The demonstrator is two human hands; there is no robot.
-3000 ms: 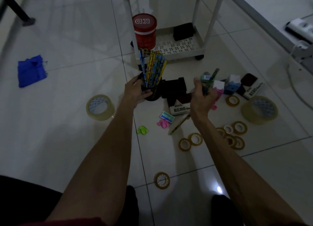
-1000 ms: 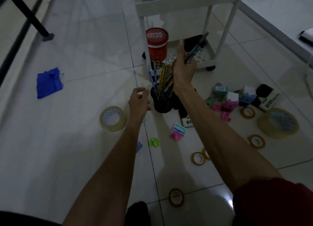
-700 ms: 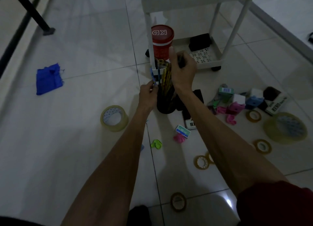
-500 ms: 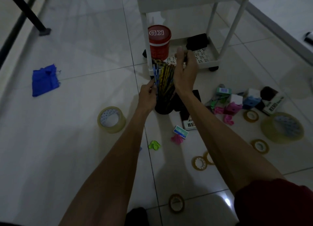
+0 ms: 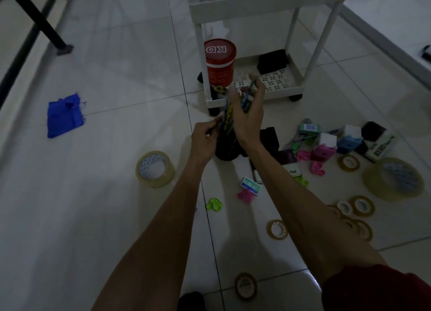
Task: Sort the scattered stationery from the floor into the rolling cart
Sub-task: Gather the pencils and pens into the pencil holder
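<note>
Lowered since a second ago, right hand (image 5: pixel 247 119) curls round blurred, uncountable pencils (image 5: pixel 246 99) over the black cup (image 5: pixel 227 153) just near the cart (image 5: pixel 256 6); left hand (image 5: pixel 204 139) pinches the cup's pencils. Two big rolls: left tape roll (image 5: pixel 161 182), right tape roll (image 5: pixel 377 189).

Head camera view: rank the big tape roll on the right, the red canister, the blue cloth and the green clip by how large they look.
1. Big tape roll
2. Red canister and blue cloth: they look about alike, so I won't rank them
3. Green clip
</note>
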